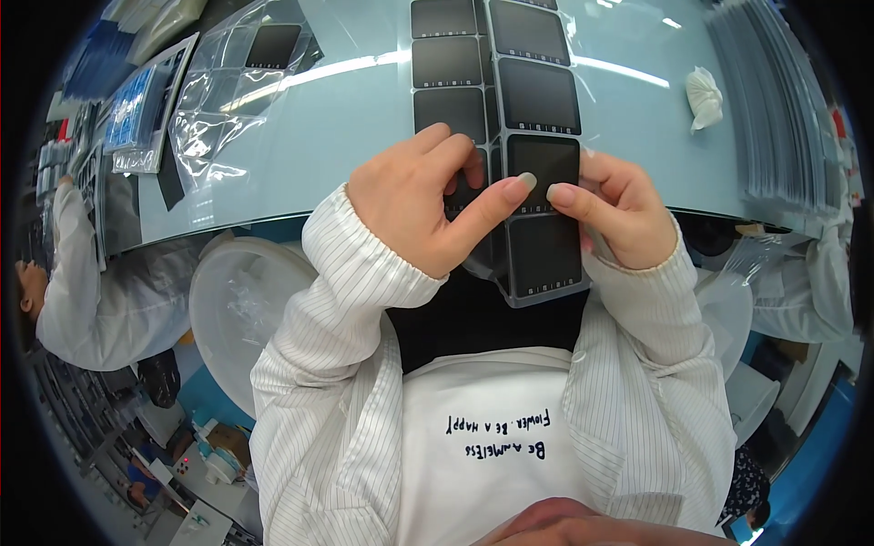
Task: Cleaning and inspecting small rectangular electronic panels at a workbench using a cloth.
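Observation:
Two side-by-side columns of dark, glossy rectangular panels lie in clear plastic trays, the right column [539,96] overlapping the left column [449,109]. The right tray [549,295] reaches past the table's near edge toward my lap. My left hand [423,196] is over the left column, its fingers bent and its thumb stretched onto one dark panel [543,162] of the right column. That thumb and the fingers are apart. My right hand [628,209] grips the right tray's edge, thumb on the same panel, other fingers at the side and partly hidden.
On the left of the glass table [355,109] lies a clear pocketed sheet [218,100] with one dark panel [273,45]. A crumpled white wad [704,98] and stacked clear trays [774,118] are at right. A white bin [241,318] stands below; people sit on both sides.

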{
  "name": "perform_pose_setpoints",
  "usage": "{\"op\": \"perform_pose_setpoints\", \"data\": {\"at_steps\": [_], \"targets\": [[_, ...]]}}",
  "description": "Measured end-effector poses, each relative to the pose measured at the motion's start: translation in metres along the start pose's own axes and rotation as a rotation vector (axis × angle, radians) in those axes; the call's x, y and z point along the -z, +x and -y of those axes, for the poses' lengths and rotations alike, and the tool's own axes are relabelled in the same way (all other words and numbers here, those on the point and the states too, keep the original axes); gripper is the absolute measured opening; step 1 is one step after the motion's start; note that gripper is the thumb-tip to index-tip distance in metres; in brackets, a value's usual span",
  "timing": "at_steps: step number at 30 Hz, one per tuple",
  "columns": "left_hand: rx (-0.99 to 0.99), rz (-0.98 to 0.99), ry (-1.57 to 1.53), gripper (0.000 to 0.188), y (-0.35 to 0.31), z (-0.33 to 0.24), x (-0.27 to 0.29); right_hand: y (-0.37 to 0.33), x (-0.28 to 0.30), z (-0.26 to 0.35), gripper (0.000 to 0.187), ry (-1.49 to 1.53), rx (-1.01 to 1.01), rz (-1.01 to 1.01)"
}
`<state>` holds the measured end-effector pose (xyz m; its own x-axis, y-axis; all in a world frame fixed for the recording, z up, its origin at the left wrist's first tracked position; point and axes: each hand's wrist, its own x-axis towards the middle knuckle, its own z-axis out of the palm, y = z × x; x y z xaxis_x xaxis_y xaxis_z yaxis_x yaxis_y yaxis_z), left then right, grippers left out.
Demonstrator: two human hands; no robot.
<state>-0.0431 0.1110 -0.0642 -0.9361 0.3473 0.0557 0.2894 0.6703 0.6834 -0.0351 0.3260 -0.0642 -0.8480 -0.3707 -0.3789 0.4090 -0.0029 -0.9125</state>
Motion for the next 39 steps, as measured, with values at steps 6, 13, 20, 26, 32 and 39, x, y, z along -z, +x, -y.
{"op": "perform_pose_setpoints", "data": {"at_steps": [6, 13, 20, 26, 32, 39], "targets": [[-0.001, 0.039, -0.026, 0.041, 0.000, 0.005, 0.003, -0.003, -0.002, 0.005, 0.016, -0.078, 0.016, -0.065], [0.010, -0.007, -0.112, 0.031, -0.001, 0.019, 0.003, -0.011, 0.020, -0.002, 0.013, -0.122, 0.007, -0.108], [0.058, 0.010, -0.298, 0.023, -0.009, 0.035, 0.002, -0.026, 0.045, -0.022, 0.047, 0.005, 0.108, -0.278], [0.282, -0.189, -0.862, 0.025, -0.047, 0.042, 0.024, -0.015, 0.046, -0.018, 0.053, -0.028, 0.176, -0.332], [0.297, 0.273, -0.795, 0.027, -0.093, 0.073, 0.037, 0.024, 0.031, -0.006, 0.056, -0.210, 0.275, -0.348], [0.835, -0.281, -0.746, 0.028, -0.123, 0.182, 0.011, 0.021, 0.036, 0.000, 0.053, -0.279, 0.237, -0.372]]}}
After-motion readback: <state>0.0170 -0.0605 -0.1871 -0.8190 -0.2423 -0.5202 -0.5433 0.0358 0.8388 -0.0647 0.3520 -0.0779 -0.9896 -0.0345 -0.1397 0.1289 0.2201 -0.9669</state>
